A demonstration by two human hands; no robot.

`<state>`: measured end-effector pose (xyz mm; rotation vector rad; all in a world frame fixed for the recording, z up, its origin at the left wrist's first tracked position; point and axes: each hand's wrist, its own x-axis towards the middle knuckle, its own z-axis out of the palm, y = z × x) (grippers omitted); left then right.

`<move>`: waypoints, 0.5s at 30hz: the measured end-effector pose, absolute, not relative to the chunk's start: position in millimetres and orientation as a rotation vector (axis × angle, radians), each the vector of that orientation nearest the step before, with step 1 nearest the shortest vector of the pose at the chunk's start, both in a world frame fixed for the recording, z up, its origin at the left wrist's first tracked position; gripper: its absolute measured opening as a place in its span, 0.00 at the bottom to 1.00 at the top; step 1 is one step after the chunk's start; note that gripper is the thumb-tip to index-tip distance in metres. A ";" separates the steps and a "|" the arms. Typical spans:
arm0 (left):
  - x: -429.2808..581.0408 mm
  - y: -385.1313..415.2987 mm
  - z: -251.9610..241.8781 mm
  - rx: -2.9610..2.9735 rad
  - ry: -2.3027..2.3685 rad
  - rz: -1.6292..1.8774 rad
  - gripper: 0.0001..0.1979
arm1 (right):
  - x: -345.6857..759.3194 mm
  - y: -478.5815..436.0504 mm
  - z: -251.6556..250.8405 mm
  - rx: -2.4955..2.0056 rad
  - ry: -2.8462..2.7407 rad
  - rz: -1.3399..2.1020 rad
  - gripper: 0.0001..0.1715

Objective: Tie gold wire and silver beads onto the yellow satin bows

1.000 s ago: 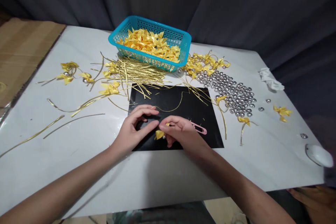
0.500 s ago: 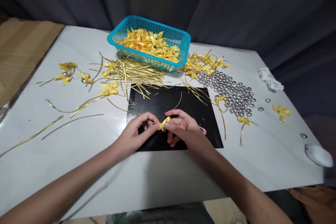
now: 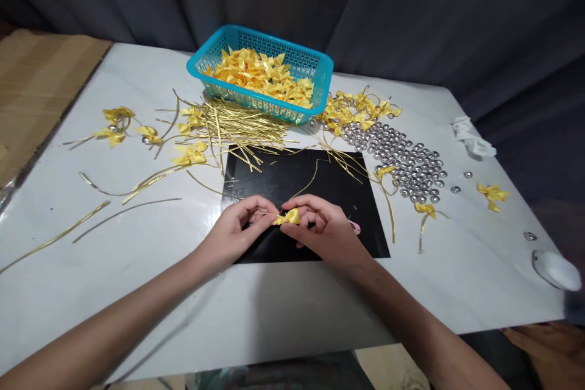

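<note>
A yellow ribbon bow (image 3: 289, 217) is held between my two hands above the black mat (image 3: 269, 180). My left hand (image 3: 244, 224) pinches the bow's left end between thumb and fingertips. On the other side, my right hand (image 3: 320, 223) has its thumb and forefinger closed on the bow's right part. Part of a pink object (image 3: 355, 227) shows on the mat beside my right hand. Gold wire ties (image 3: 242, 127) lie in a heap behind the mat. To the right are many silver bells (image 3: 406, 158).
A blue basket (image 3: 269, 97) of yellow bows stands at the back. Finished-looking bows with wires (image 3: 361, 108) lie right of it, others (image 3: 189, 153) at the left. A white computer mouse (image 3: 555, 270) and a crumpled white piece (image 3: 473, 138) lie at the right.
The bow has turned between my fingers and more of its yellow face shows. The silver bell seen under it before is now out of sight. My right fingers have curled in closer.
</note>
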<state>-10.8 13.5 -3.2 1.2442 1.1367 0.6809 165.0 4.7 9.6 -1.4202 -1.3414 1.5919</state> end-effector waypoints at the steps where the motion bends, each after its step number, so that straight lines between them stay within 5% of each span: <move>1: -10.8 14.3 -3.0 1.225 1.130 0.680 0.10 | 165.4 5.1 9.1 -1.392 -1.331 1.635 0.19; 4: -10.7 16.5 -0.6 1.154 1.113 0.705 0.10 | 167.4 4.9 7.1 -1.346 -1.387 1.653 0.22; 7: -10.4 17.9 2.3 1.112 1.107 0.744 0.09 | 169.9 3.1 5.7 -1.357 -1.630 1.317 0.22; 10: -10.4 17.7 3.2 1.109 1.096 0.750 0.09 | 171.1 2.1 5.1 -1.300 -1.866 0.959 0.16; 15: -11.2 15.9 0.0 1.137 1.077 0.738 0.08 | 166.9 1.4 6.4 -1.240 -1.918 0.882 0.06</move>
